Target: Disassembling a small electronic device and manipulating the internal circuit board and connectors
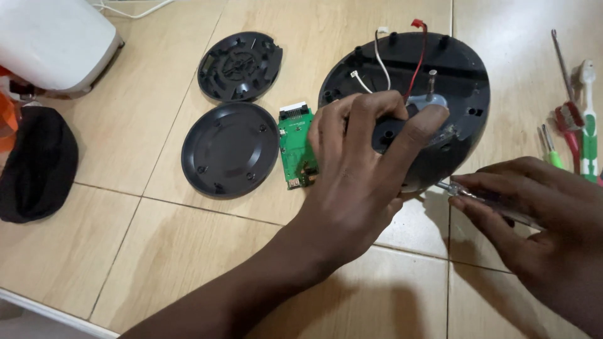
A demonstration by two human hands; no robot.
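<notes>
The tiled floor (157, 251) carries two round dark covers (230, 149) beside a green circuit board (295, 141), an open dark housing (452, 75), a black cloth (34, 163) at its left edge, and screwdrivers (568, 116) at its right edge.

Left hand (358, 169) covers the near-left part of the dark round housing (455, 75) and the right edge of the green circuit board (294, 141). Right hand (540, 220) cut off by right and bottom edges; it hides most of the clear-handled screwdriver (453, 187), tip out of sight at the housing rim. White appliance (53, 41) cropped at top left. Black cloth (34, 166) cut by left edge. Orange thing (6, 122) at left edge too little to identify. Tools (568, 119) at right run past the edge.
</notes>
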